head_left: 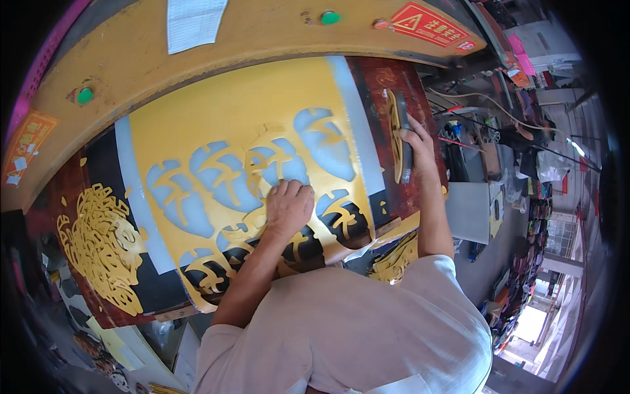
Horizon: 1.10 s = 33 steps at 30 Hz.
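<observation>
The left hand [289, 207] is resting with bent fingers on the yellow sheet [236, 92], at the centre of the frame; whether it is pinching anything, I cannot tell. The right hand [418, 141] is gripping what seems to be a die [407, 164], right of the upper centre. The sheet is curving at its lower edge, so it is probably soft, light, and weak where it is narrow; the uncut margin is offering better hold. The die is looking stiff, rather heavy, best taken by its outer wall.
</observation>
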Available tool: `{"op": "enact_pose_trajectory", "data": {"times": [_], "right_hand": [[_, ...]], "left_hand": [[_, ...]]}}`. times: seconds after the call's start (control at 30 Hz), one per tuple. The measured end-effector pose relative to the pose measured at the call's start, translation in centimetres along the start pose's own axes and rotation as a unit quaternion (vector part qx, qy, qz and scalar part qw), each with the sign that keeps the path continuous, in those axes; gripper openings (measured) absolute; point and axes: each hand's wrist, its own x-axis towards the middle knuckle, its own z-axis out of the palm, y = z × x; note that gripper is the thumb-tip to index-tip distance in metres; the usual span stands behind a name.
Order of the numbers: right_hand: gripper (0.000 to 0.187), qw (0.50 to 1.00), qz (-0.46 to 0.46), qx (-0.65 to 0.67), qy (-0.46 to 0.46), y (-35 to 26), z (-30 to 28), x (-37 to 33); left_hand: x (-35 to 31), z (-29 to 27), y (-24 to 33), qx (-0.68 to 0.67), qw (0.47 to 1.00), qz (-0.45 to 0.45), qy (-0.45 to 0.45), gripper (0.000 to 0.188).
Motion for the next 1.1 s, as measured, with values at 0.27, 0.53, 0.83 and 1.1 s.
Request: {"op": "enact_pose_trajectory", "data": {"times": [0.27, 0.53, 0.83, 1.1], "right_hand": [[0.079, 0.876, 0.131, 0.464, 0.009, 6.0, -7.8, -8.0], [0.076, 0.804, 0.138, 0.575, 0.061, 9.5, -6.7, -14.1], [0.081, 0.723, 0.210, 0.656, 0.058, 14.4, -6.6, -16.4], [0.077, 0.834, 0.179, 0.520, 0.037, 11.5, -10.4, -13.9]], "left_hand": [[0.9, 0.0, 1.8, 0.010, 0.999, -0.038, -0.023, 0.012], [5.4, 4.2, 20.1, -0.217, 0.913, 0.039, -0.342, 0.096], [14.4, 0.3, 12.1, -0.149, 0.971, -0.058, -0.176, 0.015], [-5.0, -17.0, -3.6, -0.254, 0.805, -0.530, -0.076, 0.039]]}}
